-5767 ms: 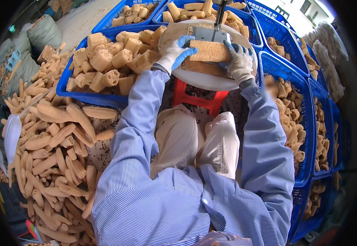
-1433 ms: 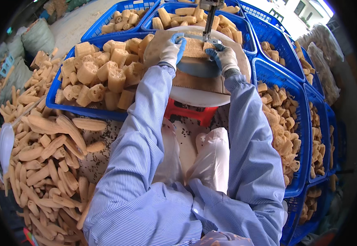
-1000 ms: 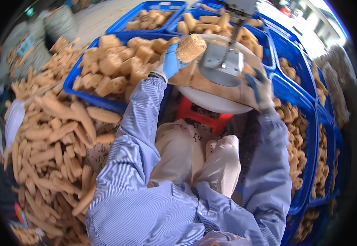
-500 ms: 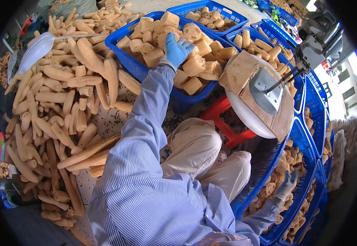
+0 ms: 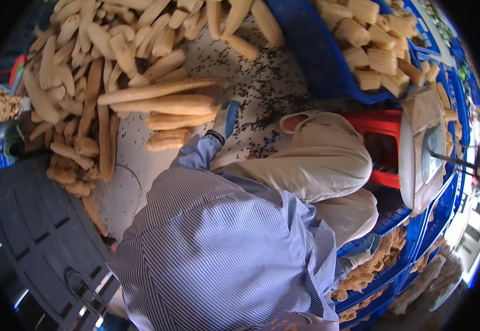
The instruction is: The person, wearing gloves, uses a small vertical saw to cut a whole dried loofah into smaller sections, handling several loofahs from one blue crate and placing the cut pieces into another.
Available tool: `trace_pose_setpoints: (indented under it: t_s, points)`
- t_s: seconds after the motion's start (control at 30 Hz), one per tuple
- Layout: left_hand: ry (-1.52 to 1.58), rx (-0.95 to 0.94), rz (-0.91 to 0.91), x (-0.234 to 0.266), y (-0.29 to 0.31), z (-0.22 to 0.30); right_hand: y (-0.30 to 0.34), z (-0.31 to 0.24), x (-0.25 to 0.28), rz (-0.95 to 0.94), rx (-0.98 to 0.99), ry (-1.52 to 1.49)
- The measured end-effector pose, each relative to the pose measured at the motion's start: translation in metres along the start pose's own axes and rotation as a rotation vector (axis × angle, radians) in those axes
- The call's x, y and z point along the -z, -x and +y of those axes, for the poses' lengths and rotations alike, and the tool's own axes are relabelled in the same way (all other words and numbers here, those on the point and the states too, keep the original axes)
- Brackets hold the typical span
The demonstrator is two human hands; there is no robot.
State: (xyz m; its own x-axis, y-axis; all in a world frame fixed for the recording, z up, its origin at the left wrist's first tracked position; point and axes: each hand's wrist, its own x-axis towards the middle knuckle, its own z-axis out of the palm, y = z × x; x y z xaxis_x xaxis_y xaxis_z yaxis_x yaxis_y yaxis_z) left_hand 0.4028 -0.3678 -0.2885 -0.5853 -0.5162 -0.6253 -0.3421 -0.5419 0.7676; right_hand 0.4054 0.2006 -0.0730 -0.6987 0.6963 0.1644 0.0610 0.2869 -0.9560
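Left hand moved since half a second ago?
Yes. Judged against the blue basket of cut loofah pieces, the left hand has gone from over it leftward, to the ends of the long loofahs.

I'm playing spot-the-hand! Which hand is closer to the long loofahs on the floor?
Left. The left hand is at the ends of the long loofahs; contact is unclear. The right hand is farther off, past the legs, by loofah pieces.

Dark slotted panel (image 5: 36, 237) — pale plastic bags (image 5: 419, 287)
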Motion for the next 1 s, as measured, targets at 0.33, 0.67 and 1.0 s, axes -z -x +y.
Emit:
trace_pose_setpoints:
  t_s: [0.33, 0.67, 1.0]
  points:
    - [0.136, -0.008, -0.068, -0.041, -0.042, -0.011, -0.025, 0.007, -0.017, -0.063, -0.003, 0.101]
    - [0.299, -0.100, 0.032, -0.149, -0.298, 0.070, -0.047, 0.009, -0.019, -0.031, -0.054, 0.203]
    - [0.052, 0.028, 0.070, -0.135, -0.308, 0.070, -0.040, 0.012, -0.017, 0.022, -0.124, 0.299]
